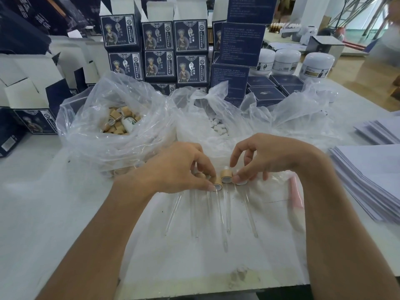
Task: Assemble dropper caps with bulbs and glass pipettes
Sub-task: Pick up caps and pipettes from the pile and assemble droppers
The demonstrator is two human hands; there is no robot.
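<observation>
Two bare hands work just in front of the clear plastic bag of tan bamboo caps (pixel 121 124). Left hand (pixel 179 167) pinches one tan bamboo cap with a clear glass pipette (pixel 218 186) hanging from it. Right of it stands a second bamboo cap (pixel 226 176), and the right hand (pixel 266 156) pinches a white-rimmed pipette top (pixel 240 181). Further right of the bag lie stacked white paper sheets (pixel 368 167).

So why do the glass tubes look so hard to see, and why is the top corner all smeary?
Head view: the clear glass pipettes fade into the white table, showing only thin edges; the top-right corner has motion blur; the wide lens bends the paper stack at the edge; the light is soft, with faint shadows.
</observation>
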